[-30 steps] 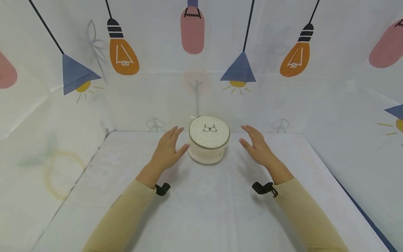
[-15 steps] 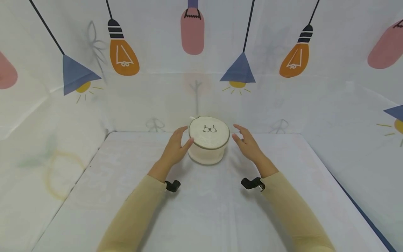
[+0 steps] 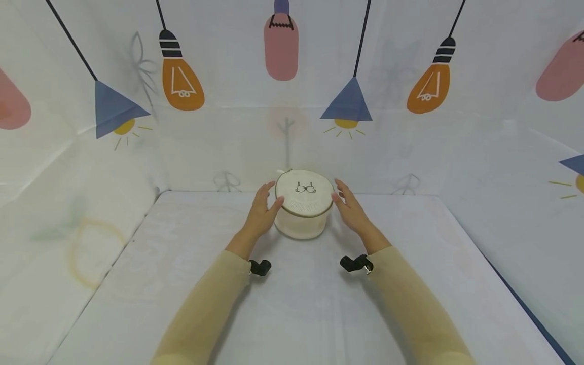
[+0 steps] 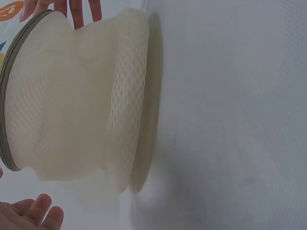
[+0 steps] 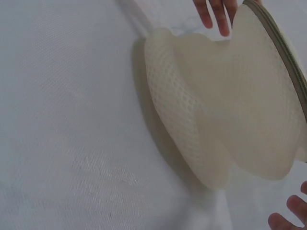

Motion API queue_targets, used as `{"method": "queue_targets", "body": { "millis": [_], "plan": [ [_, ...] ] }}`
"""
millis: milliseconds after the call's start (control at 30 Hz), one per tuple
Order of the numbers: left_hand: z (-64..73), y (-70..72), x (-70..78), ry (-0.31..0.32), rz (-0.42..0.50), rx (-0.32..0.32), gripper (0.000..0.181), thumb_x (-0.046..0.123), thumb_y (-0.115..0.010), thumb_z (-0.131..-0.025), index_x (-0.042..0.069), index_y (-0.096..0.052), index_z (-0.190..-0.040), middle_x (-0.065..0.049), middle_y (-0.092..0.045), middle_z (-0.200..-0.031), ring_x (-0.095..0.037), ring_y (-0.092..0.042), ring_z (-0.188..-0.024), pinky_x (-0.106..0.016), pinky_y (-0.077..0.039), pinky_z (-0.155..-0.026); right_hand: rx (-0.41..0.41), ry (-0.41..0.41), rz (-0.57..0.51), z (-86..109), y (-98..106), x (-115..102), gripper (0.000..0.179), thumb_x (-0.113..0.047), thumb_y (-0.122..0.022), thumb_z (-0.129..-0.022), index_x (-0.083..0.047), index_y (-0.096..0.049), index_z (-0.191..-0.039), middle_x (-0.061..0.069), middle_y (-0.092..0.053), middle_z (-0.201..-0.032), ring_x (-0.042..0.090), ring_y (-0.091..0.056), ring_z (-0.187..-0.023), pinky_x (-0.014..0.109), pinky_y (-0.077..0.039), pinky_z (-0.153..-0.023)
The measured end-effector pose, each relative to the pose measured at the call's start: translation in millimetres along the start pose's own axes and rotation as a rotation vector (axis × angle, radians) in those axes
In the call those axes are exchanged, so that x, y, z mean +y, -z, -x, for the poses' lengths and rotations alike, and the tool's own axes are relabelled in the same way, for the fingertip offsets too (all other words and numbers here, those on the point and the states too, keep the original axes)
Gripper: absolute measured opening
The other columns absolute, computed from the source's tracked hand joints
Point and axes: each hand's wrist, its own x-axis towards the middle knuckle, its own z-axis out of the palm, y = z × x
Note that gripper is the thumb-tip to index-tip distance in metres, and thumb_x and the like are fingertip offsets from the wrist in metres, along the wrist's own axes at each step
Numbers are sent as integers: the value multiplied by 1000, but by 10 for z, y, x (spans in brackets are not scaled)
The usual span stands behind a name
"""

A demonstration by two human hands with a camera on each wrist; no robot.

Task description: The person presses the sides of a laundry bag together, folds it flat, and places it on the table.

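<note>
A round cream mesh laundry bag (image 3: 301,223) stands upright on the white table, its zipped lid (image 3: 304,203) facing up with a small bra outline on top. My left hand (image 3: 262,213) is at its left side, thumb overlapping the lid's rim in the head view. On the other side, my right hand (image 3: 350,210) has its thumb right at the rim. Both hands have relaxed, spread fingers. The left wrist view shows a gap between the left fingers (image 4: 45,213) and the mesh. A similar gap separates the right fingers (image 5: 290,211) from the bag in the right wrist view.
The bag stands near the back edge of the white-covered table (image 3: 301,314), close to a white cloth backdrop (image 3: 228,137) printed with lamps and bulbs. Cloth walls flank both sides. A black wrist mount (image 3: 261,267) hangs inside the left wrist, another (image 3: 356,263) inside the right.
Both hands have moved inward from either side, closing most of the distance to the mesh laundry bag. The bag has stayed in place.
</note>
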Motion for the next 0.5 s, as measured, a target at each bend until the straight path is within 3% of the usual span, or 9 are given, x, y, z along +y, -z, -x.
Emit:
{"method": "queue_targets", "body": {
  "millis": [367,500],
  "plan": [
    [-32,-180,0,88,92,-4,67,47,-45,-105,22,-18,-160,-15,-25,-163,-37,-32,-145,-55,-30,-115,4,-45,-133,-116,-145,38,63,-43,-34,-109,-17,-14,-162,15,-12,-167,33,-9,-153,53,-12,-121],
    [-46,-212,-11,78,134,18,68,44,-46,-105,20,-16,-160,-14,-23,-164,-37,-32,-145,-51,-30,-116,-8,-58,-180,-132,-174,58,64,-45,-33,-108,-18,-12,-162,11,-9,-168,30,-5,-154,52,-6,-122]
  ]
}}
